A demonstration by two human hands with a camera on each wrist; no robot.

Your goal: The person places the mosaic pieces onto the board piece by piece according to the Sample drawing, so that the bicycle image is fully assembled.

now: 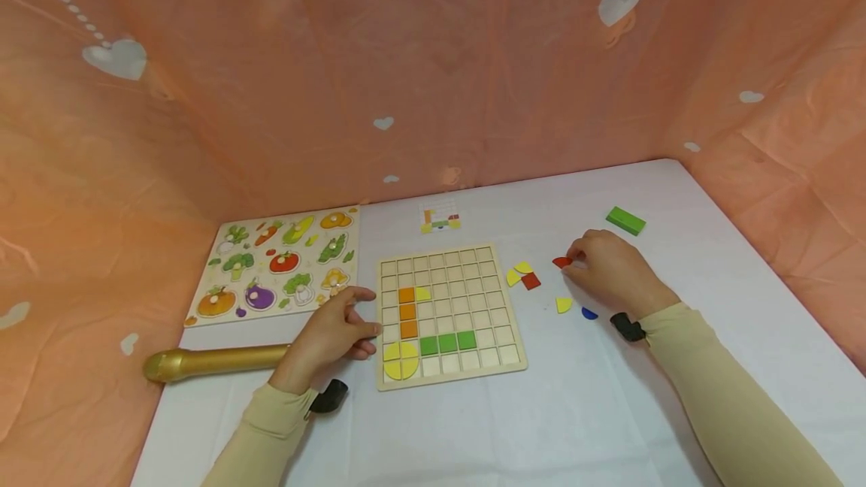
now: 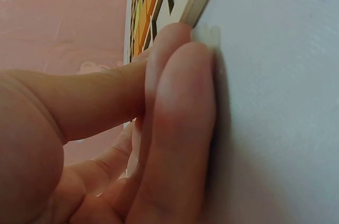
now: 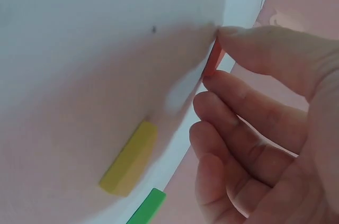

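Observation:
My right hand pinches a small red piece between thumb and index finger, low over the white tabletop. The other fingers of that hand are bent beside it. At the left edge of the wooden grid board, the fingertips of my left hand rest against the frame. The board bears a column of orange squares, a row of green squares and a yellow circle made of quarter pieces. One more yellow quarter piece sits beside the top orange square.
Right of the board lie two yellow quarter pieces, a red square, another yellow piece and a blue piece. Green blocks lie farther back. A pattern card, vegetable puzzle and gold rod surround the board.

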